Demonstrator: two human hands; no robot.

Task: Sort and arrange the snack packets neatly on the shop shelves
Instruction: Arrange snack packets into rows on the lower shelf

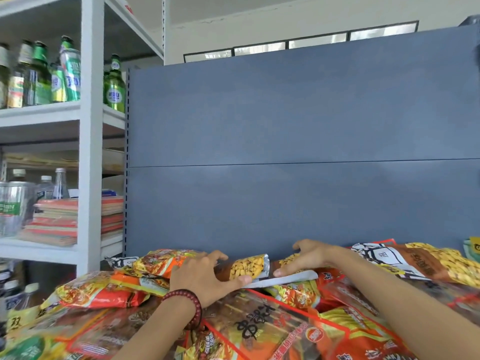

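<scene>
A heap of snack packets covers the shelf in front of the blue-grey back panel [298, 131]. My left hand [205, 275], with a dark red bead bracelet on the wrist, grips a brown peanut packet [246, 268] at its left end, thumb under its silver edge. My right hand [309, 257] rests on the right end of the same packet with fingers spread over it. Orange-and-yellow packets [98, 294] lie to the left, a large orange packet [272, 331] lies nearest me, and a brown-and-white peanut packet [405, 261] lies to the right.
A white shelving unit [89, 152] stands at the left with green beer bottles [114, 87] on top, water bottles [46, 187] and a stack of red books [57, 222] lower down. Windows run along the wall above the panel.
</scene>
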